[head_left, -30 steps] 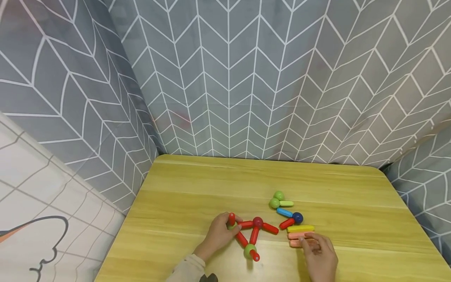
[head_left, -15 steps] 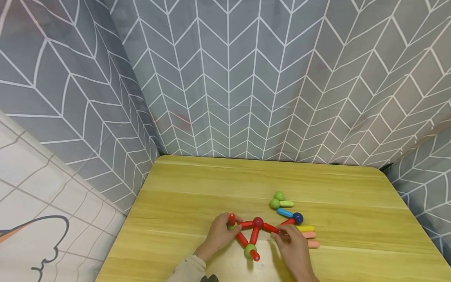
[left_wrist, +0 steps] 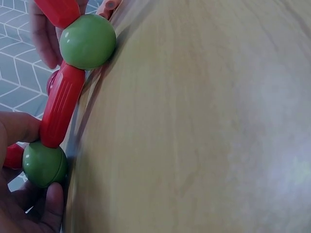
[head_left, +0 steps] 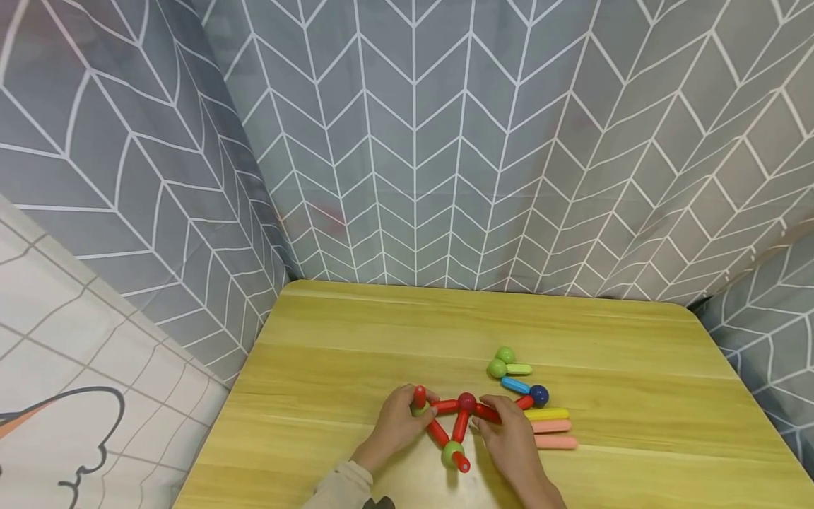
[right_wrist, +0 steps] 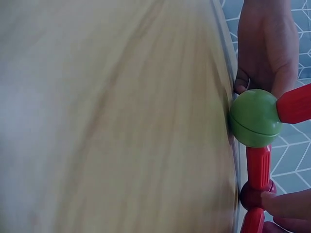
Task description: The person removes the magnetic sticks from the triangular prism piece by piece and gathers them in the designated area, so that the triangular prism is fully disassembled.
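Red magnetic sticks [head_left: 437, 433] form a triangle, joined by a dark red ball [head_left: 467, 402] at the back right, a green ball [head_left: 451, 451] at the front and another green ball [left_wrist: 43, 165] on the left. Two more red sticks point up from the green balls. My left hand [head_left: 399, 423] grips the left green ball, thumb and fingers around it. At the triangle's other side my right hand [head_left: 511, 437] pinches the red stick [head_left: 486, 412] on the right of the dark red ball. In the right wrist view a fingertip overlaps that ball [right_wrist: 251, 194].
Loose pieces lie right of the triangle on the wooden table [head_left: 356, 332]: two green balls [head_left: 498, 367], a light green stick [head_left: 519, 369], a blue stick [head_left: 515, 384], a dark blue ball [head_left: 539, 395], a red stick [head_left: 525, 402], a yellow stick [head_left: 548, 413] and pink sticks [head_left: 555, 442].
My right hand has left the pink sticks and moved left to the triangle, taking hold of the red stick beside the dark red ball. The left hand keeps its place.
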`<action>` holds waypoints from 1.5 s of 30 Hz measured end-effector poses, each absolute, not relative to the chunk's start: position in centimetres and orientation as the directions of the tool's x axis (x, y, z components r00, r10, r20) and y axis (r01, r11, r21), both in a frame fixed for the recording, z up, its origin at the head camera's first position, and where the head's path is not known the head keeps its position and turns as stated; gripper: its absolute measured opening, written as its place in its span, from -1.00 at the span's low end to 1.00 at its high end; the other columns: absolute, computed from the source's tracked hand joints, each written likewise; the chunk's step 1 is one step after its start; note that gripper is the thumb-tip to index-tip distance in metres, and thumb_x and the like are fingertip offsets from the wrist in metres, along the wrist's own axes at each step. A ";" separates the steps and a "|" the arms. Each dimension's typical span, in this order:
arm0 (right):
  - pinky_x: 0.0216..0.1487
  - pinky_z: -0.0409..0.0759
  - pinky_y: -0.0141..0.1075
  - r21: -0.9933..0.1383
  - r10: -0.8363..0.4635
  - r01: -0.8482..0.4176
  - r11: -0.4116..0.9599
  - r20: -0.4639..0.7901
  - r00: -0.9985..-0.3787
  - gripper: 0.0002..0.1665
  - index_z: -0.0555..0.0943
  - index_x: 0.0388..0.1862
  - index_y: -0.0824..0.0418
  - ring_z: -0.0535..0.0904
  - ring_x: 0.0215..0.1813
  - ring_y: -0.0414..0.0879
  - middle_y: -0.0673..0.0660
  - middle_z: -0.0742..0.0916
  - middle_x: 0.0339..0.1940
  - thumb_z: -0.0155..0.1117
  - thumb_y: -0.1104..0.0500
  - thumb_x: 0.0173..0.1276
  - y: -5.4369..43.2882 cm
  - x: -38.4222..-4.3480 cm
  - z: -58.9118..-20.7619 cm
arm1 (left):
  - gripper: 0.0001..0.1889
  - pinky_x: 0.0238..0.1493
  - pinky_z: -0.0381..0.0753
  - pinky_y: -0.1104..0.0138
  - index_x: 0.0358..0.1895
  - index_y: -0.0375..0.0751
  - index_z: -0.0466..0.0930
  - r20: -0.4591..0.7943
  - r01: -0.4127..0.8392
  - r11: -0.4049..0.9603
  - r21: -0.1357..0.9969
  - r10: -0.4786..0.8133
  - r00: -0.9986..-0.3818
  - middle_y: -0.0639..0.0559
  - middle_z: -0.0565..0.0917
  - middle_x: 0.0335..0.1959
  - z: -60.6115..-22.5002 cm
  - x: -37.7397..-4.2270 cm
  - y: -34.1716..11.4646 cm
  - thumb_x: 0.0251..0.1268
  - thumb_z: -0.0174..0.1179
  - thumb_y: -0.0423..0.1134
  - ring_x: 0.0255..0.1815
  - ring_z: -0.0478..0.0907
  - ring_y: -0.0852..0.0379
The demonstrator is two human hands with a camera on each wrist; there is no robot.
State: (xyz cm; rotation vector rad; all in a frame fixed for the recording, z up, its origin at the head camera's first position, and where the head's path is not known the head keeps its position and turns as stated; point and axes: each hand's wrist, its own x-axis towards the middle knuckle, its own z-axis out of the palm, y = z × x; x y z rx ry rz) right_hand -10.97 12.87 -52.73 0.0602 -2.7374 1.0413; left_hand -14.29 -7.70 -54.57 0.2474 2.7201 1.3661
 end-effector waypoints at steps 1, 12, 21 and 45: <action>0.11 0.66 0.02 -0.650 0.034 -0.110 0.752 0.204 -0.978 -0.60 0.70 -0.01 0.28 0.70 0.05 0.08 0.16 0.78 -0.05 0.54 0.30 0.13 12.9 -11.0 -52.8 | -0.87 -0.17 0.38 0.38 -0.15 0.05 0.75 -0.003 0.108 0.586 0.803 0.185 -0.983 0.17 0.64 -0.31 -54.6 -14.3 -7.7 0.24 0.37 -0.18 -0.20 0.44 0.22; -0.15 0.62 -0.23 -0.598 0.003 -0.092 0.796 0.156 -0.988 -0.68 0.73 -0.13 0.20 0.65 -0.19 -0.11 0.06 0.76 -0.23 0.56 0.27 0.11 13.0 -11.2 -53.5 | -0.88 -0.17 0.39 0.37 -0.17 0.05 0.75 0.010 0.119 0.588 0.800 0.186 -0.983 0.19 0.63 -0.32 -54.8 -14.3 -7.6 0.24 0.37 -0.18 -0.20 0.45 0.21; -0.34 0.43 -0.40 -0.608 0.002 -0.099 0.788 0.164 -0.987 -0.76 0.72 -0.23 0.18 0.48 -0.33 -0.24 -0.02 0.66 -0.36 0.57 0.23 0.11 13.1 -11.2 -53.8 | -0.89 -0.09 0.49 0.29 -0.19 0.04 0.75 0.038 0.138 0.575 0.806 0.182 -0.983 0.10 0.71 -0.23 -55.0 -14.2 -7.6 0.22 0.39 -0.18 -0.10 0.57 0.11; -0.30 0.56 -0.48 -0.830 0.225 0.039 0.556 0.105 -0.969 -0.72 0.76 -0.17 0.17 0.56 -0.32 -0.29 0.11 0.81 -0.20 0.56 0.31 0.11 12.3 -11.6 -53.4 | -0.87 -0.16 0.41 0.36 -0.17 0.00 0.75 0.015 0.130 0.587 0.799 0.196 -0.980 0.16 0.61 -0.36 -54.7 -14.4 -7.7 0.23 0.37 -0.19 -0.20 0.46 0.20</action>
